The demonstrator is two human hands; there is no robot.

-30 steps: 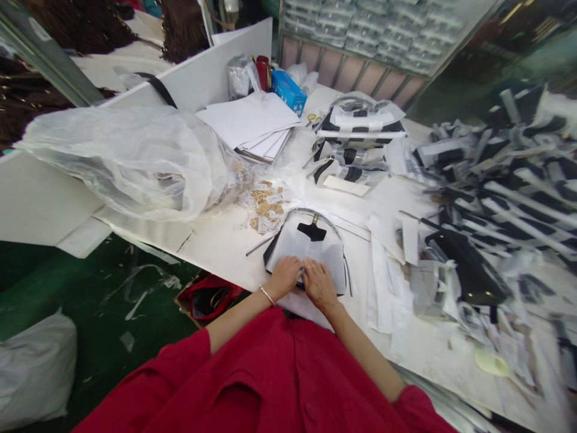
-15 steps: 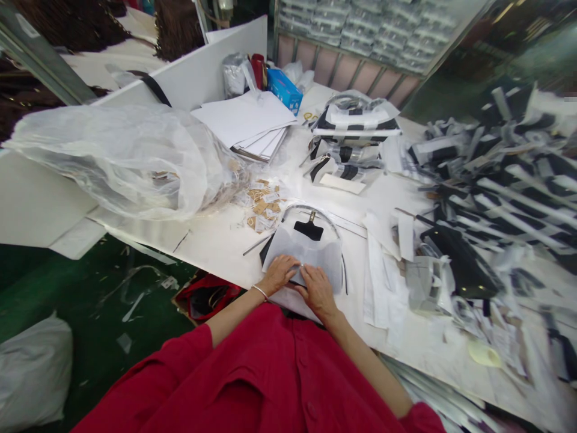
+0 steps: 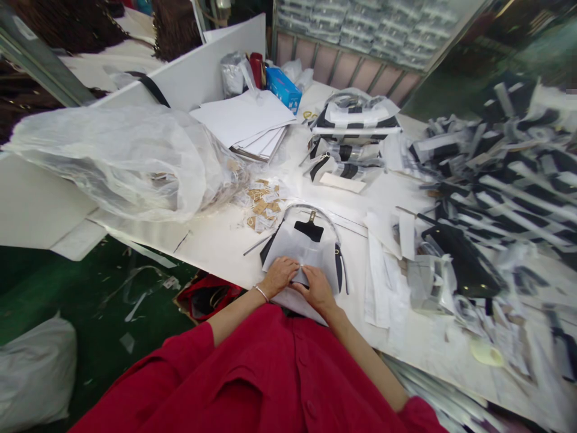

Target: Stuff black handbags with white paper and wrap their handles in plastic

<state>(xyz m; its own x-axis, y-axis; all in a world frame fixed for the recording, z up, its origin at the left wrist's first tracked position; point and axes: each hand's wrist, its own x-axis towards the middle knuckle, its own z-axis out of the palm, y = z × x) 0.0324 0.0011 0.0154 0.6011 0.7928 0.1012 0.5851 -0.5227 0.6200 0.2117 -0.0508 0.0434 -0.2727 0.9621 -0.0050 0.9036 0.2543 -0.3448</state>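
Observation:
A black handbag wrapped in thin white paper point(image 3: 303, 243) lies at the near edge of the white table point(image 3: 216, 240), its curved handle and black tab pointing away from me. My left hand point(image 3: 280, 275) and my right hand point(image 3: 317, 288) rest side by side on the near end of the wrapping. The fingers of both curl and pinch the paper where its edges meet. A thin bracelet circles my left wrist. My red sleeves fill the bottom of the view.
A big clear plastic bag point(image 3: 117, 159) lies at left. Small gold tags point(image 3: 262, 203) are scattered beside it, a paper stack point(image 3: 246, 120) and blue box point(image 3: 283, 88) behind. Wrapped striped bags point(image 3: 354, 129) sit further back. Black-and-white bags point(image 3: 505, 180) pile up at right.
Both hands stay pinched on the paper; the wrapping is drawn in slightly tighter on the near end, and a dark edge of the bag shows at right. The view shifted a little.

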